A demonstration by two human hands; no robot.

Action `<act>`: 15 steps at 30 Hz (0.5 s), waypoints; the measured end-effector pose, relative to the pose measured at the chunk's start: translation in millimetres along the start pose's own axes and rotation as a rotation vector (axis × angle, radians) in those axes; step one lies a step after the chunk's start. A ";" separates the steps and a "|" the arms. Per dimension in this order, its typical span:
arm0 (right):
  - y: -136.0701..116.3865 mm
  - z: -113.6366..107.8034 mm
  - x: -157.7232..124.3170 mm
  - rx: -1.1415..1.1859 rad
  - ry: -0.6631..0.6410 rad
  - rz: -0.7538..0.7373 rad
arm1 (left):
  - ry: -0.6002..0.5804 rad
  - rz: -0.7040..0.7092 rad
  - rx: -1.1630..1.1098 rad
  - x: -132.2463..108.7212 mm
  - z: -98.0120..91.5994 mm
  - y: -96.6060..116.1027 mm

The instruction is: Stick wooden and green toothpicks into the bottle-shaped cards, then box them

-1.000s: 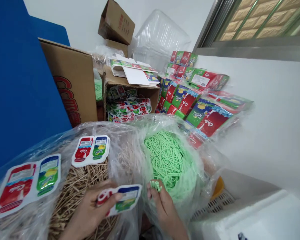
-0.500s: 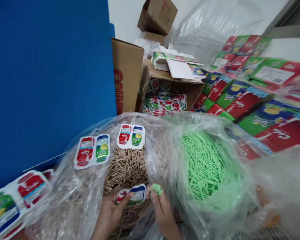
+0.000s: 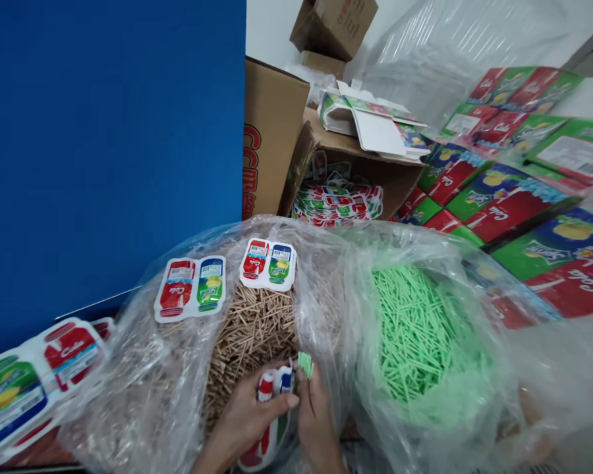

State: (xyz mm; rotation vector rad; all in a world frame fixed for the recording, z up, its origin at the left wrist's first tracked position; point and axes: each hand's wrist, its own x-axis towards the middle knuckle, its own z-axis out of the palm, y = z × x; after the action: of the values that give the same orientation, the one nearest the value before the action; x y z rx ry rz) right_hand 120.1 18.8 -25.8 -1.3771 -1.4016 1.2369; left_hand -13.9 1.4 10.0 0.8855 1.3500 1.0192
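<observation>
My left hand (image 3: 250,411) is closed around a cola-and-lemon printed packet (image 3: 265,388), which is bent inward between thumb and fingers. Beside it, my right hand (image 3: 319,418) pinches a small bunch of green sticks (image 3: 305,364) close to the packet's upper edge. Whether any sticks are inside the packet I cannot tell. Both hands are over a clear plastic bag of brown sticks (image 3: 257,322). On that bag's far side lie two flat printed packets, a nearer one (image 3: 190,288) and a farther one (image 3: 267,264).
To the right, another clear bag holds green sticks (image 3: 412,336). Behind the bags, a cardboard box (image 3: 405,181) contains many printed packets. Printed cartons (image 3: 528,204) are stacked at right. A blue panel (image 3: 109,145) stands at left, with larger printed packets (image 3: 44,378) below it.
My left hand has turned the packet more upright and bent it. My right hand has brought the green bunch slightly closer to it. The view has shifted a little to the left.
</observation>
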 end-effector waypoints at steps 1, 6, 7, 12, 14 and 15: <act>2.0 1.4 0.8 0.008 0.029 0.017 | -0.059 -0.017 -0.041 0.3 1.9 1.7; 7.1 1.3 3.5 0.030 0.080 0.056 | -0.014 -0.119 -0.004 3.6 2.8 2.2; 7.1 0.7 3.5 0.029 0.078 0.051 | 0.016 -0.091 0.001 4.0 2.8 1.7; 6.1 -2.7 2.0 0.003 0.013 -0.010 | 0.134 -0.034 0.079 2.3 4.6 -1.5; 4.6 -6.5 -0.2 -0.014 0.003 -0.028 | 0.165 -0.033 0.072 2.0 3.0 -4.4; 2.9 -10.0 -2.0 -0.017 0.008 -0.028 | 0.176 -0.038 0.056 2.3 1.5 -5.9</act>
State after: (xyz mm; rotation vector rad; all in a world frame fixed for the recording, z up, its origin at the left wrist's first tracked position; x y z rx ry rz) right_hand 130.6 17.7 -26.4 -1.3677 -1.4240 1.2031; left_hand -12.1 1.7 3.8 0.8234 1.5444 1.0532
